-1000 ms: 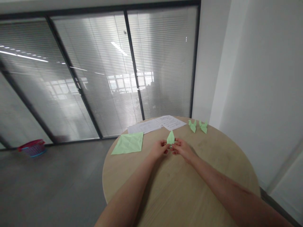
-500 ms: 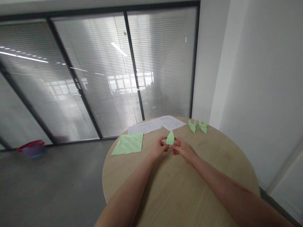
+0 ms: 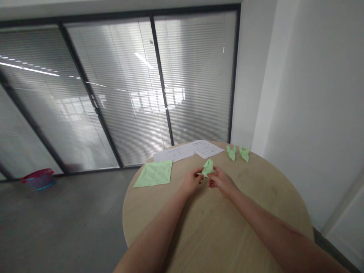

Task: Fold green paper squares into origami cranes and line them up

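Between my two hands is a small piece of folded green paper (image 3: 208, 167), held just above the round wooden table. My left hand (image 3: 193, 180) pinches its lower left side with thumb and fingers. On the lower right side, my right hand (image 3: 220, 179) grips it, thumb to the front. Its lower edges are partly covered by my fingertips. Left of my hands lies a flat, creased green paper sheet (image 3: 155, 173). Two folded green paper cranes (image 3: 231, 153) (image 3: 244, 153) stand side by side beyond my right hand.
White printed sheets (image 3: 174, 152) overlap at the back of the round table (image 3: 227, 235). Behind it rises a glass partition with blinds (image 3: 196, 76); a white wall (image 3: 321, 94) is at right. A red and purple basket (image 3: 40, 179) sits on the floor at far left.
The folded paper has turned and tilted to the right, showing a narrower, layered shape. My fingers have shifted slightly on it. The cranes and flat sheet have stayed put.
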`<state>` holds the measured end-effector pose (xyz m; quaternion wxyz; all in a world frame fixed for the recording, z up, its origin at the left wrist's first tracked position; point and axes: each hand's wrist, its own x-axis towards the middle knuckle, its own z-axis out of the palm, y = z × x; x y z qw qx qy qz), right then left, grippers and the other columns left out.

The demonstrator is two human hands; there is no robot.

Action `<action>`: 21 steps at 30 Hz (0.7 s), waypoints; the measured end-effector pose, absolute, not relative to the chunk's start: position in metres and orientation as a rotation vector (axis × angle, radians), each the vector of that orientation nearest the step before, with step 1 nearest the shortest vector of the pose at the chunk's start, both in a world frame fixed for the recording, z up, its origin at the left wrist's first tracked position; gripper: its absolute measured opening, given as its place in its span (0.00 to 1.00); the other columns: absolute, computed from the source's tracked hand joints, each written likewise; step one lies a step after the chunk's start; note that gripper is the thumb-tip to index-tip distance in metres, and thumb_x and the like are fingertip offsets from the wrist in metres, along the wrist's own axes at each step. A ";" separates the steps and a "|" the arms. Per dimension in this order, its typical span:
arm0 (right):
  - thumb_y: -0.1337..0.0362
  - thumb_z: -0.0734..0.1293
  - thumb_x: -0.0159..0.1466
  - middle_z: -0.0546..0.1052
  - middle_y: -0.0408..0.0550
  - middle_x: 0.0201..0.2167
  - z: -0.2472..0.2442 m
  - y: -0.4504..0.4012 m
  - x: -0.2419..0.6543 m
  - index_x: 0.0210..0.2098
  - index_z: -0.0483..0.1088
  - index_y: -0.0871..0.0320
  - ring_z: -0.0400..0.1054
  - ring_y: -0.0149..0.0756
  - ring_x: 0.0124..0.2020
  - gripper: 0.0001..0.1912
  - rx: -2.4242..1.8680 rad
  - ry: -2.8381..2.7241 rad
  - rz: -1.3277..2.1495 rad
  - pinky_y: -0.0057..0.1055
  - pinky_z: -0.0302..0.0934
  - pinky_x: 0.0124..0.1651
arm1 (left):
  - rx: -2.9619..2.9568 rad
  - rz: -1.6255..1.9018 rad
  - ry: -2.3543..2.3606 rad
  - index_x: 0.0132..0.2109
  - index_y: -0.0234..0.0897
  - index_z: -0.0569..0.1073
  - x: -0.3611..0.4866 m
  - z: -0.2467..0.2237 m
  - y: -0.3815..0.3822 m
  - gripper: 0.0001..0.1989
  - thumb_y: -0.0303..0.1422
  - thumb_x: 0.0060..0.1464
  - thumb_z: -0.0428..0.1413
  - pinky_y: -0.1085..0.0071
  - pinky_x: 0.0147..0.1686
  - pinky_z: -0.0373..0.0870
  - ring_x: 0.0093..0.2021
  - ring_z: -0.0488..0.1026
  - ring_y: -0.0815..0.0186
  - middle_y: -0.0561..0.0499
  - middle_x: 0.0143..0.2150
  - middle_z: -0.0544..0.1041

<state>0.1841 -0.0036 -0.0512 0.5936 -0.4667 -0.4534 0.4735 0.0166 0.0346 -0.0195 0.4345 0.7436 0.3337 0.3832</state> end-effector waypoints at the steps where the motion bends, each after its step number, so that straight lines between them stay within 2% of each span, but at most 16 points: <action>1: 0.60 0.71 0.59 0.80 0.43 0.31 -0.051 -0.004 0.184 0.57 0.68 0.53 0.70 0.32 0.22 0.26 -1.079 -1.055 1.100 0.28 0.67 0.26 | 1.811 0.951 0.829 0.54 0.30 0.78 0.017 -0.019 0.035 0.21 0.24 0.54 0.54 0.70 0.33 0.73 0.34 0.75 0.66 0.42 0.45 0.82; 5: 0.63 0.71 0.58 0.80 0.44 0.33 -0.051 -0.003 0.184 0.56 0.69 0.52 0.70 0.31 0.23 0.26 -1.077 -1.069 1.118 0.27 0.68 0.26 | 1.676 0.945 0.816 0.44 0.30 0.80 0.015 -0.016 0.035 0.13 0.24 0.52 0.55 0.70 0.35 0.75 0.34 0.74 0.66 0.45 0.36 0.80; 8: 0.66 0.69 0.58 0.80 0.44 0.33 -0.053 -0.001 0.184 0.58 0.69 0.50 0.71 0.31 0.24 0.28 -1.090 -1.043 1.135 0.26 0.68 0.26 | 1.617 0.952 0.845 0.39 0.32 0.79 0.014 -0.015 0.034 0.09 0.25 0.52 0.56 0.70 0.34 0.75 0.31 0.74 0.67 0.48 0.33 0.78; 12: 0.64 0.70 0.58 0.81 0.45 0.37 -0.053 -0.002 0.184 0.57 0.71 0.50 0.72 0.32 0.27 0.26 -1.046 -1.088 1.129 0.25 0.69 0.28 | 1.590 0.946 0.859 0.35 0.34 0.78 0.014 -0.014 0.031 0.06 0.28 0.52 0.56 0.70 0.34 0.75 0.31 0.74 0.68 0.50 0.31 0.77; 17: 0.60 0.72 0.57 0.82 0.47 0.40 -0.051 -0.005 0.183 0.52 0.72 0.52 0.74 0.32 0.29 0.23 -1.042 -1.126 1.146 0.25 0.68 0.29 | 1.595 0.919 0.858 0.35 0.33 0.79 0.014 -0.012 0.029 0.13 0.40 0.55 0.58 0.70 0.33 0.73 0.32 0.74 0.65 0.47 0.33 0.79; 21: 0.60 0.71 0.58 0.83 0.49 0.42 -0.050 -0.005 0.182 0.50 0.72 0.53 0.76 0.35 0.32 0.20 -1.067 -1.116 1.136 0.27 0.70 0.31 | 1.662 0.911 0.859 0.35 0.32 0.79 0.013 -0.013 0.031 0.18 0.45 0.50 0.64 0.70 0.33 0.72 0.30 0.73 0.66 0.47 0.32 0.78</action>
